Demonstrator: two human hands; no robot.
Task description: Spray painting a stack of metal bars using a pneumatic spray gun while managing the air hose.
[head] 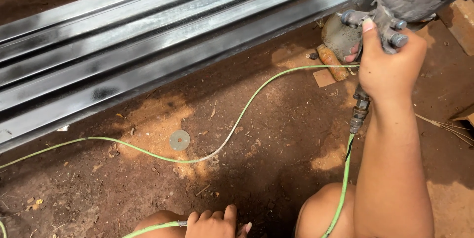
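Over the dirt floor, beside the black steel rails [148, 36]
My right hand [390, 65] grips the spray gun [377, 23]; my left hand [212, 223], on my knee, holds the green hose [237, 119].

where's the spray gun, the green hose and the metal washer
spray gun [380, 23], head view, grey body above the fingers
green hose [237, 119], head view, middle of its curve
metal washer [179, 140], head view, its flat face

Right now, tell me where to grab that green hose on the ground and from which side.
Take the green hose on its low curve near the round metal washer, coming straight down from above. It lies flat on bare dirt there, apart from the black metal beams. A pinch across its thin round body should hold it. The right hand holds the spray gun; the left hand is nearer.
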